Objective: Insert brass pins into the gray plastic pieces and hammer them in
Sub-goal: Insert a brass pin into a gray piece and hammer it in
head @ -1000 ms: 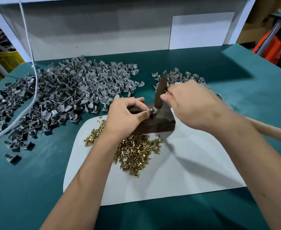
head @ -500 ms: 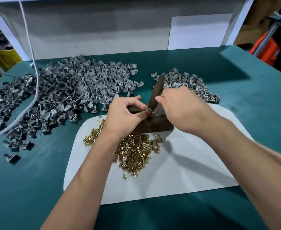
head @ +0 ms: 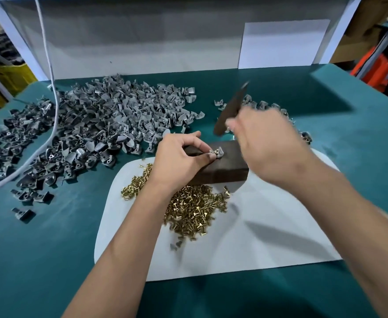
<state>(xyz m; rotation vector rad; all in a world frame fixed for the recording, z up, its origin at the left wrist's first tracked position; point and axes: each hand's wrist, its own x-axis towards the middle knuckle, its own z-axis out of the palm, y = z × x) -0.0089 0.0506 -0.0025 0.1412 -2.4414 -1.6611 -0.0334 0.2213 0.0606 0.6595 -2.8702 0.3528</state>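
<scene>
On the far left of the teal felt-like table (head: 50, 260), a large heap of curved gray plastic pieces (head: 92, 127), too many to count, spreads beside 1 white cable (head: 50, 106), and a smaller heap (head: 271, 109) lies far right. On the smooth white sheet (head: 268, 237) sits a glinting pile of short brass pins (head: 195, 207), uncountable, in front of 1 dark rectangular block (head: 227, 166). The left hand (head: 179, 159) pinches 1 gray piece (head: 217, 153) with a brass pin in it on the block's top, while the blurred right hand (head: 268, 145) grips 1 dark flat hammer (head: 230, 109) raised above it.
</scene>
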